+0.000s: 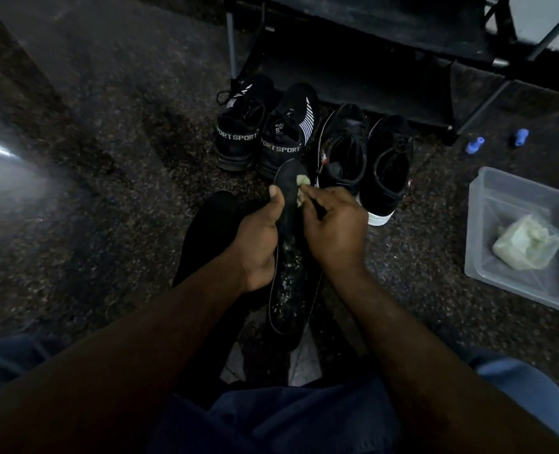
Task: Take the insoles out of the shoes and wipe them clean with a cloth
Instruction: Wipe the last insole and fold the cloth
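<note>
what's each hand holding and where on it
The left hand grips the black insole at its middle; the right hand pinches a pale cloth against the insole's far end.

Our bare forearms reach forward and converge. Our left hand [258, 244] curls round the insole [291, 290], thumb stretched up along its edge. Our right hand [333, 231], knuckles up, pinches the cloth [304, 181] in its fingers [315, 195].

Bare floor [101, 152] lies open at left. Ahead, four black shoes [343, 149] stand side by side just before a rack [353, 83]. At right sit a plastic tub [474, 224] and two blue caps [474, 144].
</note>
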`<state>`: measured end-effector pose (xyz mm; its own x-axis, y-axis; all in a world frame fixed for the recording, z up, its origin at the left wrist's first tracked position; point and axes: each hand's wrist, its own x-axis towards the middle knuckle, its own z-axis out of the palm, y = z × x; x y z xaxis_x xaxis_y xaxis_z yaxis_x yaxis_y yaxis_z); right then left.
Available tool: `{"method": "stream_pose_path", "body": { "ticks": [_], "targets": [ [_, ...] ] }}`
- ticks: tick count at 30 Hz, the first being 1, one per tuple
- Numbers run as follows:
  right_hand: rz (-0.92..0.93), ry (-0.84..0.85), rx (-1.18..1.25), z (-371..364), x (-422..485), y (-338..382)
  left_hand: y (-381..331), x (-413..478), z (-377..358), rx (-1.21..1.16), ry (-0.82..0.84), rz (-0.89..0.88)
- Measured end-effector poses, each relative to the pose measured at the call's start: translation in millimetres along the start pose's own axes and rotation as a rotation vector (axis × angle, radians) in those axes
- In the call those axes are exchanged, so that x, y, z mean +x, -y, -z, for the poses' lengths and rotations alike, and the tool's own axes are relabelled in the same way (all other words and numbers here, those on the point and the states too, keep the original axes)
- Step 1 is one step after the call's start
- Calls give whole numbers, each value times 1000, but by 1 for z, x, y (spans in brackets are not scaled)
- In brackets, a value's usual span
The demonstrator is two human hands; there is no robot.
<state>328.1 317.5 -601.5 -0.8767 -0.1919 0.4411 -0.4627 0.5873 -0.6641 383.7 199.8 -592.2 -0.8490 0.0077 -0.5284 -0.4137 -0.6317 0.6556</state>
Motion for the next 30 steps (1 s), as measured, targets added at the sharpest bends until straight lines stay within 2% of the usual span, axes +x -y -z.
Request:
{"method": "stream_pose_path", "body": {
  "ticks": [4,7,9,15,18,20,23,26,30],
  "targets": [
    [12,37,-16,-7,5,0,0,8,2,12,-39,-19],
    [116,105,50,-15,4,10,-7,16,6,29,-132,-79],
    [170,133,48,-17,9,7,-11,19,7,20,-132,-71],
    [58,88,-26,-11,16,-6,-13,17,3,32,-118,-60],
    [143,180,36,-14,3,11,-17,18,6,-5,-148,-85],
    [207,206,-5,-16,0,15,-18,19,10,-39,-153,-85],
    [151,128,-116,-12,10,2,-16,16,6,-48,-90,-53],
    [41,84,-119,-4,19,-10,-14,14,-1,-39,-60,-56],
    [124,115,-55,-5,-1,14,-14,13,-2,-4,-119,-112]
  ]
}}
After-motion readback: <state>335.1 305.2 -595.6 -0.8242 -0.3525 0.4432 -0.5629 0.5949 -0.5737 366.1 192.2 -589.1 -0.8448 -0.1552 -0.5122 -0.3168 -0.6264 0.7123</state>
